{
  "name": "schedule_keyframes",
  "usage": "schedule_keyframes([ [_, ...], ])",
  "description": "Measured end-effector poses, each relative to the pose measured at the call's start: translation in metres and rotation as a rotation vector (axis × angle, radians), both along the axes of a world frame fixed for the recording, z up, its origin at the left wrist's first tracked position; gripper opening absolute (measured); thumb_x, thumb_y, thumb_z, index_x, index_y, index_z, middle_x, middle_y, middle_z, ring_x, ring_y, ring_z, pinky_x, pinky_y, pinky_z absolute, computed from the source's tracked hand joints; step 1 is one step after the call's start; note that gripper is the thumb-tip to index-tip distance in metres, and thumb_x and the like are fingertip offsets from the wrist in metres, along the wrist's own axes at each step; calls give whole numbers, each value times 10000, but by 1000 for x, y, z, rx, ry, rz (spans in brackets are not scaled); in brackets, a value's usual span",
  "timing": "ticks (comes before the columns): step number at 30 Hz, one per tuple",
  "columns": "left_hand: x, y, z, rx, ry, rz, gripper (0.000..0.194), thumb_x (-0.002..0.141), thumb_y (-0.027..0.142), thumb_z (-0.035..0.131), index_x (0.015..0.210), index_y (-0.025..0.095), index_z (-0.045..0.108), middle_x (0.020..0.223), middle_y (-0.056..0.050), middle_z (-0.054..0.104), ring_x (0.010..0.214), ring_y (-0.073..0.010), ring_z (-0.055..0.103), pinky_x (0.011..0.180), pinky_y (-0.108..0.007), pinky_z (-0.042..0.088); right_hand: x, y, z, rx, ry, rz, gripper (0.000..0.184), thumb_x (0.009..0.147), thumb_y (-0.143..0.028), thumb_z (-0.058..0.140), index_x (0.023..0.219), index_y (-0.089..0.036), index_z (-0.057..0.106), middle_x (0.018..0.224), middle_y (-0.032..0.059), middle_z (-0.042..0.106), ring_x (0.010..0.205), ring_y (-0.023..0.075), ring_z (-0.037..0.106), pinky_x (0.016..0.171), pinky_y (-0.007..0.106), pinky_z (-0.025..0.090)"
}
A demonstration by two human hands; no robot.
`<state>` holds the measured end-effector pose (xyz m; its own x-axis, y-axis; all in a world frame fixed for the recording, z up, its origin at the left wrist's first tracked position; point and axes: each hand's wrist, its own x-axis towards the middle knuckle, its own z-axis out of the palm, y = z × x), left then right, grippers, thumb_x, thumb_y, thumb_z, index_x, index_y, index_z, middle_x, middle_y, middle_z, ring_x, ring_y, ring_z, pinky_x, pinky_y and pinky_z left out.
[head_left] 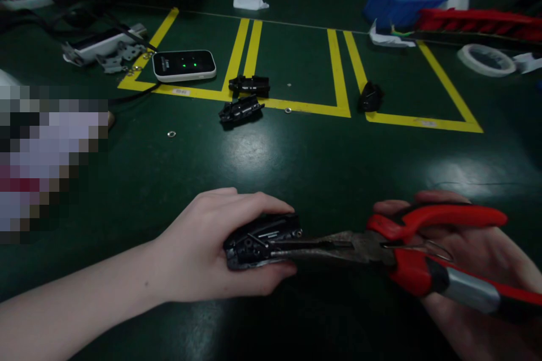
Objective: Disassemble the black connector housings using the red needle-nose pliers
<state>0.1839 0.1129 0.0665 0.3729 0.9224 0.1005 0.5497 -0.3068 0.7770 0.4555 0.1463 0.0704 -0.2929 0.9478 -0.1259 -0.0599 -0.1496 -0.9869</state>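
Note:
Thumb and fingers of my left hand [220, 237] wrap round a black plastic part [258, 242] with small slots and a thin metal pin on its face. Needle-nose pliers [364, 245] with red and black handles lie across my right hand [478, 254], the fingers beneath and behind the handles. The jaws, slightly apart, reach to the face of the black part near the pin; whether they grip it I cannot tell. Two similar black parts [249, 86] lie together farther back on the green table. A smaller dark piece [370, 97] rests to their right.
Yellow tape [296, 105] marks boxes on the green tabletop. A white-rimmed device [184, 65] with green lights lies back left beside metal brackets [116, 57]. Small rings [171, 134] are scattered about. A blue bin [404, 3], red rack [483, 23] and tape roll [486, 60] stand back right.

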Motion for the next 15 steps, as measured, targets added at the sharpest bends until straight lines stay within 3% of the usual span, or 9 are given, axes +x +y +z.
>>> schedule_keyframes([
  [2,0,0,-1,25,0,-4,312,854,360,701,1143,265,633,1035,23,776,863,-168,749,740,-272,544,-2,-1,0,-4,25,20,564,647,-592,829,1155,-393,687,1190,107,732,915,339,753,728,447,661],
  [5,0,-1,-2,66,-1,-17,316,861,370,705,1147,260,628,1023,27,776,837,-153,743,728,-259,539,-6,-3,1,-39,48,-4,487,661,-562,835,1100,-398,704,1170,97,739,925,329,751,738,441,659],
  [9,0,-1,1,22,14,-23,321,871,391,693,1159,261,635,1028,15,773,849,-167,741,737,-269,546,-9,-4,2,-45,51,-16,518,648,-544,855,1119,-389,703,1157,98,748,938,334,754,762,442,654],
  [15,-1,-1,2,-25,-7,-25,320,882,406,681,1165,260,646,1031,6,769,857,-173,735,752,-273,556,-10,-3,1,-15,46,-46,473,624,-544,864,1040,-358,735,1053,93,782,801,319,771,631,391,665],
])
